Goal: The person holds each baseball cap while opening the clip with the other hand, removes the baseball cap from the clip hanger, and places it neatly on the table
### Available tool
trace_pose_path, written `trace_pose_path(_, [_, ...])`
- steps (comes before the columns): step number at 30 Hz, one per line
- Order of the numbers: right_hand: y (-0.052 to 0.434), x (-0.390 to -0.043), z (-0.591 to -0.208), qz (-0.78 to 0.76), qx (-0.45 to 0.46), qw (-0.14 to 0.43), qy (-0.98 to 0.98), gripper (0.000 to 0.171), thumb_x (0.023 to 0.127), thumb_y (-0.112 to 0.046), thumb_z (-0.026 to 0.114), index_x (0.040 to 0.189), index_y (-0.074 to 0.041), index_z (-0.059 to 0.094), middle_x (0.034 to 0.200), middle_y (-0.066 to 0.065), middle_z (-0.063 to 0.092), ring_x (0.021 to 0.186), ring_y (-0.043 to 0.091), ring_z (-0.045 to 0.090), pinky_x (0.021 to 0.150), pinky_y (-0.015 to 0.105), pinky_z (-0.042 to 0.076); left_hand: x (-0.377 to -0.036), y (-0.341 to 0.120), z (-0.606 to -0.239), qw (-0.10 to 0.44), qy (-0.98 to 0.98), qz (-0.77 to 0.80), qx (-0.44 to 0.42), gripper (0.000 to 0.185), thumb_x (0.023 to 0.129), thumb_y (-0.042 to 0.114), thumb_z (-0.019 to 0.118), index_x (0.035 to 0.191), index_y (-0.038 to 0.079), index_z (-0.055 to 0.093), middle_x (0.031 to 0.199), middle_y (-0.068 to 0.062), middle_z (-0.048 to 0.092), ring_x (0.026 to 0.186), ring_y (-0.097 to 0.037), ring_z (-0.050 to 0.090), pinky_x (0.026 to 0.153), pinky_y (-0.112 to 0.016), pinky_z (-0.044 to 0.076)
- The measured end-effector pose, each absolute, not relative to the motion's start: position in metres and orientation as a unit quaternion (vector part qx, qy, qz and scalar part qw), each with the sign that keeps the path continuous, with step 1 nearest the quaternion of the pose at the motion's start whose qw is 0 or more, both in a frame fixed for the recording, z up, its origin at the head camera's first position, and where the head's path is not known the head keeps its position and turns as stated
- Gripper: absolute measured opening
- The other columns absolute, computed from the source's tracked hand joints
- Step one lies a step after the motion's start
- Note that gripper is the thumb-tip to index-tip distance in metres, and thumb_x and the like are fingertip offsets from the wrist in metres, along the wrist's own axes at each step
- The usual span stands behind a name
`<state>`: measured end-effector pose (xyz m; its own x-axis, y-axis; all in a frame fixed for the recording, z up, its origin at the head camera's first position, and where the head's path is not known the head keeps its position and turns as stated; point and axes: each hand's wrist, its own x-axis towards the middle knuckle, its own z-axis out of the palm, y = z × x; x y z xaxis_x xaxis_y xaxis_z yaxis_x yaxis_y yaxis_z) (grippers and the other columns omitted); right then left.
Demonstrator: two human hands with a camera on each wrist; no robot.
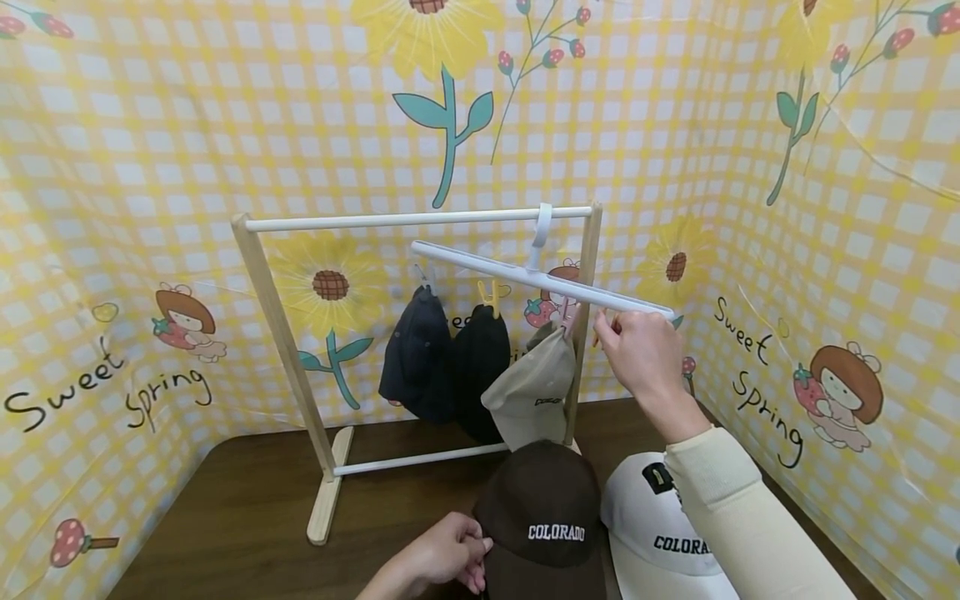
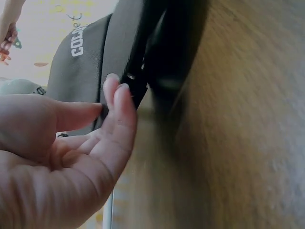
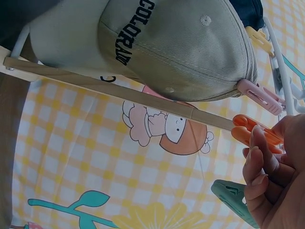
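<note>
Two hands work at once. The right hand (image 1: pixel 641 350) is up at two o'clock, fingers curled on an orange clip (image 3: pixel 252 133) under the white hanger (image 1: pixel 540 283), just beside the pink clip (image 3: pixel 259 95) holding the beige cap (image 1: pixel 534 396). The left hand (image 1: pixel 442 554), at six o'clock, rests loosely open with fingertips touching the brown cap (image 1: pixel 543 517) on the surface (image 1: pixel 225 508). A white cap (image 1: pixel 648 525) lies at its three o'clock. Judging by this, the hanging step is in hand: next, the brown cap needs lifting to the clip, its edge fed between the clip's arms.
</note>
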<state>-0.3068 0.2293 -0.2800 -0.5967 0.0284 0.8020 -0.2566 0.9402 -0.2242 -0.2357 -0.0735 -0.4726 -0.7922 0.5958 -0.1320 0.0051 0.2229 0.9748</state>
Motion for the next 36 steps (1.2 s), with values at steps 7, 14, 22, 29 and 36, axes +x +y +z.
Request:
trace_pose_path(7, [0.229,-0.307,-0.282,0.163,0.066,0.443,-0.879,0.057,0.101,-0.029,0.059,0.045,-0.018,0.052,0.039,-0.006,0.034,0.037,0.018,0.032,0.037,0.031,0.021,-0.228,-0.081,-0.477,0.249,0.797,0.511,0.205,0.027,0.098,0.000,0.059,0.073,-0.011,0.062,0.062,-0.008,0.065,0.055,-0.007,0.057,0.054,-0.019,0.047])
trace_pose_path(14, [0.229,-0.306,-0.284,0.165,0.064,0.445,-0.878,0.058,0.100,-0.029,0.059,0.045,-0.018,0.048,0.040,-0.005,0.033,0.038,0.018,0.032,0.038,0.031,0.021,-0.230,-0.082,-0.478,0.212,0.846,0.410,0.266,0.029,0.091,0.014,0.073,0.063,0.007,0.067,0.057,0.012,0.055,0.056,-0.004,0.049,0.055,-0.023,0.041])
trace_pose_path(22, [0.225,-0.306,-0.284,0.159,0.063,0.441,-0.881,0.056,0.100,-0.030,0.060,0.046,-0.018,0.050,0.040,-0.005,0.035,0.038,0.018,0.033,0.037,0.031,0.021,-0.233,-0.076,-0.467,0.204,0.825,0.473,0.232,0.019,0.091,0.008,0.073,0.075,0.001,0.068,0.060,-0.004,0.063,0.049,-0.009,0.055,0.047,-0.026,0.049])
trace_pose_path(29, [0.223,-0.306,-0.283,0.159,0.063,0.443,-0.880,0.058,0.101,-0.030,0.059,0.045,-0.018,0.048,0.040,-0.005,0.034,0.038,0.018,0.032,0.037,0.031,0.020,-0.253,-0.068,-0.445,0.096,0.815,0.522,0.231,0.010,0.098,0.010,0.068,0.093,0.001,0.067,0.072,-0.010,0.068,0.053,-0.016,0.062,0.046,-0.035,0.055])
trace_pose_path(36, [0.220,-0.306,-0.284,0.152,0.043,0.435,-0.886,0.059,0.102,-0.034,0.056,0.046,-0.020,0.044,0.042,-0.004,0.034,0.040,0.019,0.034,0.037,0.032,0.022,-0.272,-0.053,-0.425,-0.002,0.830,0.509,0.231,0.028,0.100,0.015,0.066,0.120,-0.005,0.061,0.102,-0.014,0.069,0.060,-0.028,0.069,0.050,-0.029,0.053])
